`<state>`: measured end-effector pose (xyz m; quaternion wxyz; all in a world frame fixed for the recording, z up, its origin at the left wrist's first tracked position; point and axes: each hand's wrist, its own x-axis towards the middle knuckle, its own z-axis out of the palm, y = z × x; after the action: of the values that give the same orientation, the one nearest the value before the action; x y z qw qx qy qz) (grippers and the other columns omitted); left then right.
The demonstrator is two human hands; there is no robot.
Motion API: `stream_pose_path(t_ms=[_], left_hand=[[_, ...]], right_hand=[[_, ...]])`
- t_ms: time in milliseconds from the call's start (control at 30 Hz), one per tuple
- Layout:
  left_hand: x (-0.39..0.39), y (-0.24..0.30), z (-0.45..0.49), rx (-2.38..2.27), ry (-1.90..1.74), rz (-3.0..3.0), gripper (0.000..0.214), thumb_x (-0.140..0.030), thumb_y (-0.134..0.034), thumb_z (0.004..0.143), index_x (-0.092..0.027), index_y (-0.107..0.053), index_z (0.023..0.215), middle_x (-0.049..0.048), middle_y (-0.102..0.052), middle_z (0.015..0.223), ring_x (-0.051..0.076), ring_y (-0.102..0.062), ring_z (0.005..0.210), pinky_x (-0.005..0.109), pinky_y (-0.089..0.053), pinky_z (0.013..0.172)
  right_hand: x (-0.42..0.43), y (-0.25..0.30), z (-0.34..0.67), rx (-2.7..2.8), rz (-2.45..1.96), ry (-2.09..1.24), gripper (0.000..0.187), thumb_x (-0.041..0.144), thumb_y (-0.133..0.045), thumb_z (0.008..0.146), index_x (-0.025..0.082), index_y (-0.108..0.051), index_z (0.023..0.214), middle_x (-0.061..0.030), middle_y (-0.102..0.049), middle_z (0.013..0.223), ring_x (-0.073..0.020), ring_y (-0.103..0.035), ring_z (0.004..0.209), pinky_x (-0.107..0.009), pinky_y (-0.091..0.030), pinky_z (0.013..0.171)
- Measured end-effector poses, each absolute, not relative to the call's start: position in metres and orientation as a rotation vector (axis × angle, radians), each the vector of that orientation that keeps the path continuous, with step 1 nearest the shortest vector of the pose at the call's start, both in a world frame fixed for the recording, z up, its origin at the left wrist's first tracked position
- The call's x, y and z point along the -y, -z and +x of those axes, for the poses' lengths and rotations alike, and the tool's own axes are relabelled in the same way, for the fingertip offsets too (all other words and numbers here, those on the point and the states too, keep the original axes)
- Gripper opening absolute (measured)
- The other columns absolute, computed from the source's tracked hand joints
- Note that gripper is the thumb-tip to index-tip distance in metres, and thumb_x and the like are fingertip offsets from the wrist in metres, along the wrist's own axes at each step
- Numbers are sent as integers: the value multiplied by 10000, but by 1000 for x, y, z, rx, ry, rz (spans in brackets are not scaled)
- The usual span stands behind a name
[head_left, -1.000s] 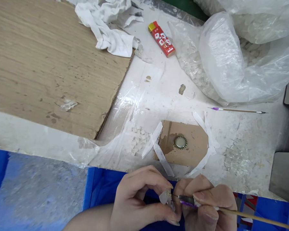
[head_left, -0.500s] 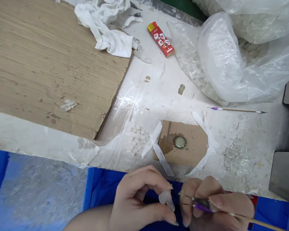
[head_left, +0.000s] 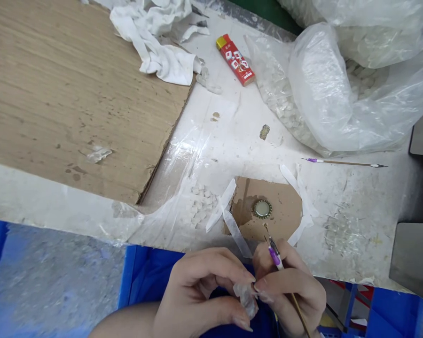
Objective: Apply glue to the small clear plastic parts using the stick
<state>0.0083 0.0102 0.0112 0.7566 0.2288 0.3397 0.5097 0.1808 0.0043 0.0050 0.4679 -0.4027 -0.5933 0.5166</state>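
Swinging upright is the big change in the head view, the only cam here: the fine-tipped tool w/ wooden handle (head_left: 275,257) no longer aims at the translucent piece (head_left: 246,301) as it does a sec ago. Half a sec ago the R hand (head_left: 291,286) is off to the right; now it's back in by the piece, tool tip turned up twd the crown cap (head_left: 263,209) and overlapping the small cardboard pad (head_left: 287,202) in view.

L hand (head_left: 193,291) hardly shifts: thumb + index pinch the piece in front of the table edge. R hand keeps the tool in its curled fingers, w/ its thumb and index closing in right at the piece. Gripping it or just brushing it? Can't tell, too blurry & see-through. For the work, prob. means bare fingers take over on the piece, tool only parked in the grip.

Rest looks same: cap sits on the pad, white chips (head_left: 202,205) lie left of it, 2nd similar tool (head_left: 343,163) lies near the plastic bag (head_left: 320,89), red lighter (head_left: 235,61) just beside the bag.
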Motion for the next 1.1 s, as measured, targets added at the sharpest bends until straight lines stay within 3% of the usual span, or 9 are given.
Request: stream_pose_path(t_ms=[100, 333, 700, 1100], left_hand=[[-12, -10, 8, -824, -1122, 667, 276, -211, -963, 750, -285, -893, 1007, 57, -828, 720, 167, -781, 546, 194, -655, 554], [-10, -8, 3, -851, -1135, 930, 396, -249, -942, 777, -336, -853, 1153, 51, -842, 764, 180, -768, 566, 200, -626, 507], [-14, -12, -2, -885, -1109, 1145, 423, -258, -902, 827, -340, -818, 1233, 53, -844, 775, 190, -778, 544, 202, -627, 485], [-10, -11, -7, -878, -1055, 1189, 522, -249, -907, 823, -373, -774, 1312, 59, -854, 850, 180, -774, 566, 203, -646, 533]], right_hand=[[-1, -1, 180, 1389, -950, -1341, 190, 284, -650, 1018, 311, -771, 1162, -21, -588, 804, -167, -606, 651, -288, -537, 540], [-5, -8, 180, 1327, -965, -1473, 110, 347, -714, 974, 312, -794, 1039, -3, -558, 770, -152, -532, 596, -277, -486, 519], [-9, -13, 177, 1380, -979, -1406, 100, 194, -750, 889, 266, -737, 958, 7, -526, 759, -146, -527, 585, -249, -477, 492], [-9, -17, 173, 1401, -1014, -1374, 68, 219, -742, 918, 248, -687, 892, 24, -467, 747, -133, -511, 568, -246, -458, 473]])
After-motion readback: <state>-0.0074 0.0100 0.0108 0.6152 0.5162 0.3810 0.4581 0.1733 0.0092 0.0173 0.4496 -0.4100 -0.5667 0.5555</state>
